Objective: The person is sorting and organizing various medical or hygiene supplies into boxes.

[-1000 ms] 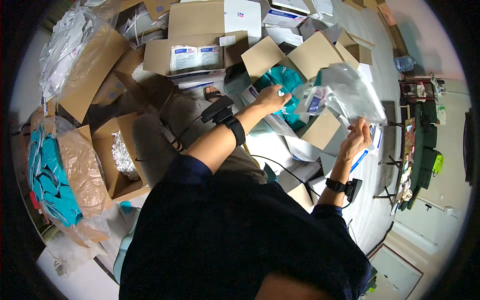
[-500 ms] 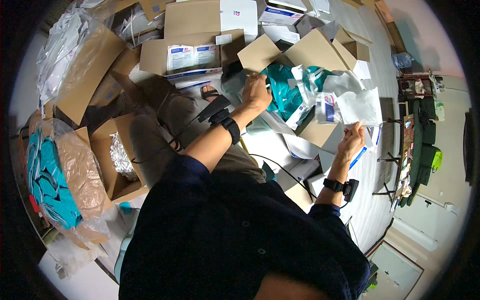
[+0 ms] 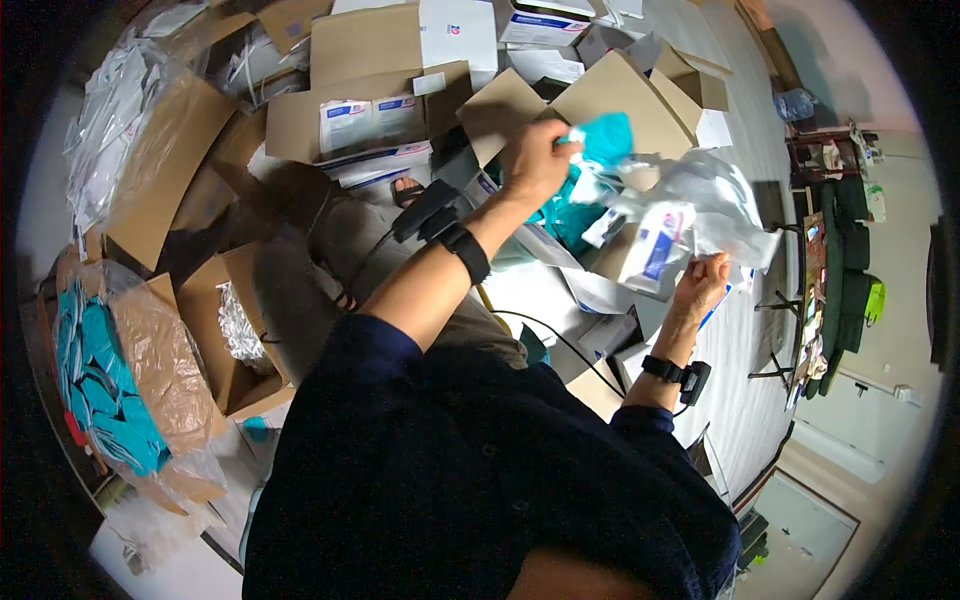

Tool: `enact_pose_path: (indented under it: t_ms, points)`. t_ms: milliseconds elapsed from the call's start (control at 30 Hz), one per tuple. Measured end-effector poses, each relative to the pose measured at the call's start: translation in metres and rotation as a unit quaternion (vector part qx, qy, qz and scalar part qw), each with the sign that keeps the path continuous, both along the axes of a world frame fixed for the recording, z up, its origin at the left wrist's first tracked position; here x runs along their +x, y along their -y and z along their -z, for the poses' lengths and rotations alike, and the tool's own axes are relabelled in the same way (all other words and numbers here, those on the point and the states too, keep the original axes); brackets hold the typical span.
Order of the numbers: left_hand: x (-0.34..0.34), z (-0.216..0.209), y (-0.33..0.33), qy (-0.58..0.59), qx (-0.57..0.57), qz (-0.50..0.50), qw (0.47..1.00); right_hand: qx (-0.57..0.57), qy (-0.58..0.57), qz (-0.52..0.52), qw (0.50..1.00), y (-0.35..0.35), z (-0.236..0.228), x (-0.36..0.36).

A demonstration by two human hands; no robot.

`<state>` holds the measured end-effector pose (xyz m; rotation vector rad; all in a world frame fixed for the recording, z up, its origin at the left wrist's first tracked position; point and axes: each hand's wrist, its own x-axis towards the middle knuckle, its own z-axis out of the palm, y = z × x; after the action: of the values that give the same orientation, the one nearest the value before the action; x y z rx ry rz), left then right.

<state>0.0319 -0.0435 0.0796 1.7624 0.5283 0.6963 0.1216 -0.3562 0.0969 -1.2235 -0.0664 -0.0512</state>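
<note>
My left hand [image 3: 543, 160] is closed on a teal bundle [image 3: 605, 140], raised above an open cardboard box [image 3: 630, 95]. More teal material [image 3: 570, 215] lies in that box, below the hand; motion blur hides exactly what kind it is. My right hand [image 3: 703, 285] pinches the lower edge of a silvery-white plastic pouch [image 3: 715, 200], which billows upward. Next to the pouch is a white packet [image 3: 658, 245] with blue and pink print; whether it is inside or beside the pouch I cannot tell.
An open box of printed packets [image 3: 375, 125] stands ahead. At left are a clear bag of teal pieces [image 3: 105, 370], a box with crumpled silvery material [image 3: 240, 325] and a bag of white sheets [image 3: 115, 130]. A black cable [image 3: 565, 340] crosses near my lap.
My left hand has lifted a teal bundle up out of the box, moving slightly right. The pouch at my right hand has puffed out and shifted, and the printed packet has tilted.
</note>
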Motion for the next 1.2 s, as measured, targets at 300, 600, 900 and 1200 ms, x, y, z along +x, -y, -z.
enact_pose_path:
  t_ms: [300, 600, 900, 1200]
  points:
    - [0.008, 0.006, 0.003, 0.049, -0.009, -0.011, 0.999, -0.039, -0.054, 0.026, 0.997, -0.016, -0.004, -0.02]
    - [-0.012, -0.06, 0.013, 0.146, -0.047, 0.212, 0.965, 0.034, -0.068, -0.095, 0.993, -0.052, 0.008, -0.022]
    - [-0.025, -0.065, 0.02, 0.057, -0.15, 0.182, 0.97, 0.036, -0.037, -0.148, 0.988, -0.049, 0.02, -0.021]
    - [-0.028, -0.051, 0.017, 0.061, -0.119, 0.247, 0.96, 0.024, -0.041, -0.152, 0.987, -0.059, 0.02, -0.019]
